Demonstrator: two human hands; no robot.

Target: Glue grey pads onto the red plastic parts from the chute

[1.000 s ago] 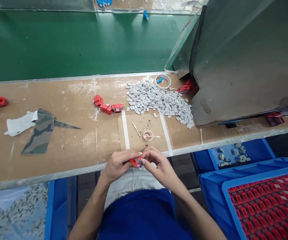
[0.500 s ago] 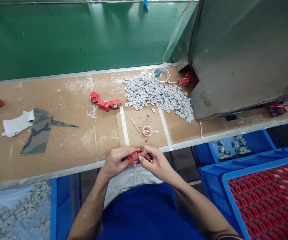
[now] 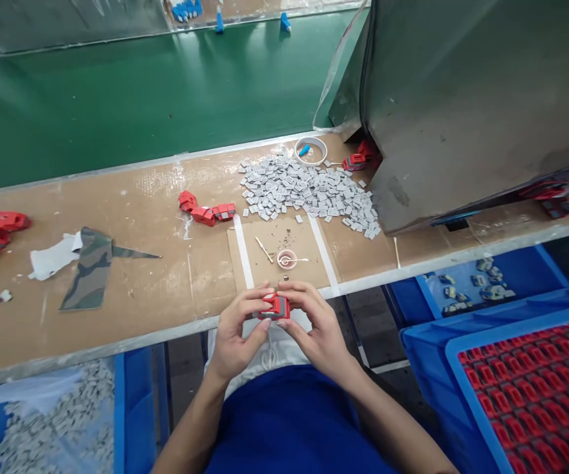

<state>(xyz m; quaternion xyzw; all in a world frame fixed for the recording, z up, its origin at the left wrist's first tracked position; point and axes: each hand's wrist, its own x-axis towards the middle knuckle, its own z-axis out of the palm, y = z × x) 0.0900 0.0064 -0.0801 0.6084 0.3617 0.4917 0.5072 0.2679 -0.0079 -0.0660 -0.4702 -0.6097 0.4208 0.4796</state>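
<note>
Between both hands, just in front of the bench edge, is a red and grey plastic toy part (image 3: 276,307). My left hand (image 3: 239,322) grips its left side, with the thumb below and the fingers over the top. Around the right side my right hand (image 3: 314,322) is closed, the thumb at the lower edge. Past the fingers lies a cardboard sheet (image 3: 304,243) held by white tape strips. On it stand a small cup (image 3: 287,259) with a cotton swab (image 3: 302,260) across it, and a thin white stick (image 3: 264,249).
Behind the cardboard spreads a heap of small grey tiles (image 3: 304,187) beside a tape roll (image 3: 310,151). More red parts (image 3: 204,214) and camouflage cloth (image 3: 89,270) lie leftward. A metal housing (image 3: 471,118) overhangs the right. Blue bins (image 3: 136,401) and a red-part tray (image 3: 462,349) flank me below.
My right hand has gone from a fingertip pinch at the part's side to a wider grip around it. The part is turned to a more level pose. The camera view has shifted slightly.
</note>
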